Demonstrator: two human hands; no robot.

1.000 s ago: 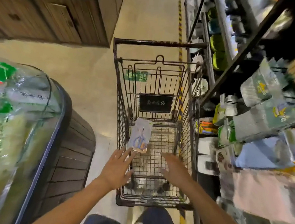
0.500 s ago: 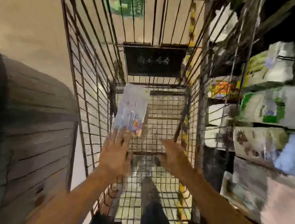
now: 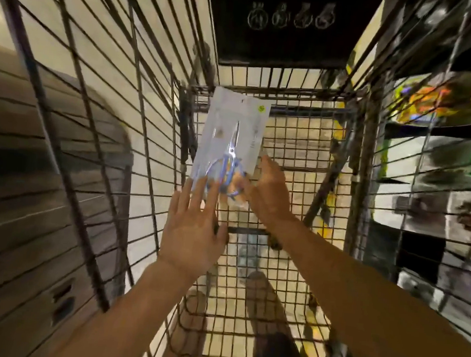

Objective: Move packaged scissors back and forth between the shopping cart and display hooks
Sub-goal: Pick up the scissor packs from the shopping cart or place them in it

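1. Deep inside the cart [image 3: 136,129], both hands have arrived at the pack [image 3: 232,146] of scissors; a second ago they were only reaching in over the near rim, with the pack lying out of reach ahead of them.

2. Left hand [image 3: 192,231]: fingers straight and spread, their tips on the near left corner of the pack, pressing or steadying it, not curled around it.

3. Right hand [image 3: 267,192]: it meets the pack's near right edge, fingers bent against it. It looks like the start of a pinch, but the fingertips are hidden behind the hand and blurred, so I cannot tell whether it has a firm hold.

4. Meaning for the task: judging by this, the pick-up from the cart is just beginning, and the pack has yet to be lifted out toward the display hooks.

5. Where the pack is: it leans tilted against the cart's left wall near the far end, hang-tab end farthest away, blue scissor handles nearest the hands.

6. What the cart holds: only this one pack is visible. A dark sign [image 3: 284,26] hangs on the far wall.

7. Right of the cart, shelves [image 3: 442,173] carry blurred goods; no hooks can be made out.
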